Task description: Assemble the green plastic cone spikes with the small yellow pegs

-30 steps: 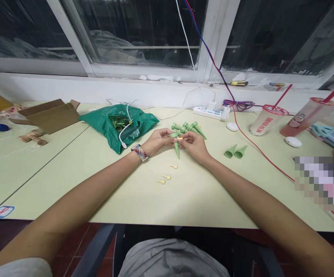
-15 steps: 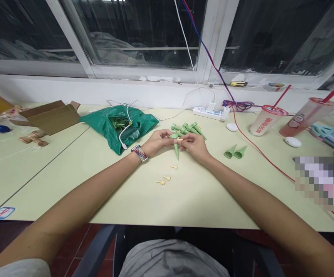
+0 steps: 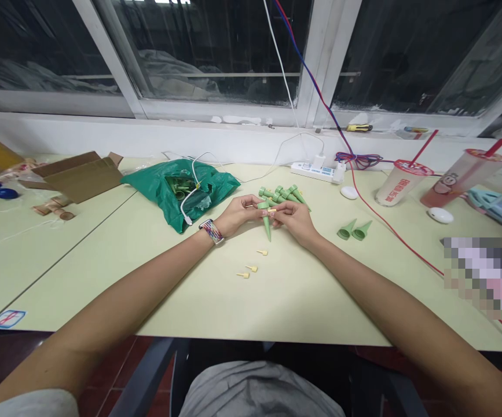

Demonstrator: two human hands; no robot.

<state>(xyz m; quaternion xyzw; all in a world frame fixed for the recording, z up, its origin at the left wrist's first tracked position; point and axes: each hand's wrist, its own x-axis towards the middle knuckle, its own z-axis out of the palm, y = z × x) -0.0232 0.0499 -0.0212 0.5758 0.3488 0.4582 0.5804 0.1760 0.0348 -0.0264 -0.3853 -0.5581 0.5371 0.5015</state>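
Note:
My left hand (image 3: 239, 212) and my right hand (image 3: 293, 223) meet above the table, in front of my body. My left fingers grip a green plastic conical spike (image 3: 267, 222), its tip pointing down. My right fingertips pinch a small yellow peg (image 3: 271, 212) at the spike's wide top, partly hidden by the fingers. Just beyond my hands lies a heap of several similar green spikes (image 3: 281, 195). Three more yellow pegs (image 3: 251, 268) lie on the table below my hands. To my right stand two wider green cones (image 3: 352, 230).
A green plastic bag (image 3: 181, 194) holding green parts lies left of my hands, beside a cardboard box (image 3: 79, 178). Behind are a white power strip (image 3: 318, 172) and a red cable (image 3: 389, 234). Two plastic cups with straws (image 3: 465, 179) stand at right, near a white mouse (image 3: 440, 215).
The camera view has shifted slightly. My hands stay together at the green spike and yellow peg, with little visible movement.

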